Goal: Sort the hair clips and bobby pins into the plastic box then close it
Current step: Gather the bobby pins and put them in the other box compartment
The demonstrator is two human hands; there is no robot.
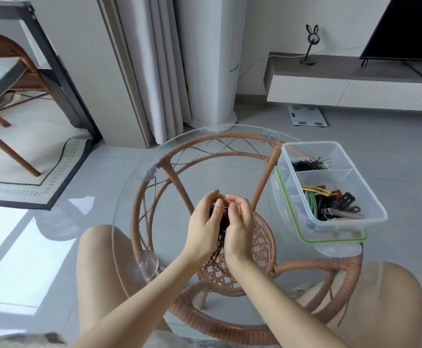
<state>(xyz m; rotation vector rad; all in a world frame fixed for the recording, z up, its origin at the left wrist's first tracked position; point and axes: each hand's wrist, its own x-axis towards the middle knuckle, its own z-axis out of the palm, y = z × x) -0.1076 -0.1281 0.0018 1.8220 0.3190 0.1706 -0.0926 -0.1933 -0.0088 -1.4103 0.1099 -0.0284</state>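
I saw both hands, left (204, 223) and right (240, 226), cupped around a bundle of dark pins (222, 222) above the glass tabletop (129, 204), left of the box (355, 192); fingers curled, pressing the bundle between them. The pins looked light, stiff, thin, slippery wire, likely to spill; I judged squeezing mid-bundle safest. The box was clear, rigid plastic, divided.

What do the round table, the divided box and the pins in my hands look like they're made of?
Table top: clear glass, glossy; the floor shows through it. Table frame: woven rattan or wicker, brown wrapped strands.
Box: translucent plastic, smooth and slightly frosted; it sits on its green-rimmed lid.
Bobby pins, bunched between the left hand and right hand: thin dark wire, probably coated metal.
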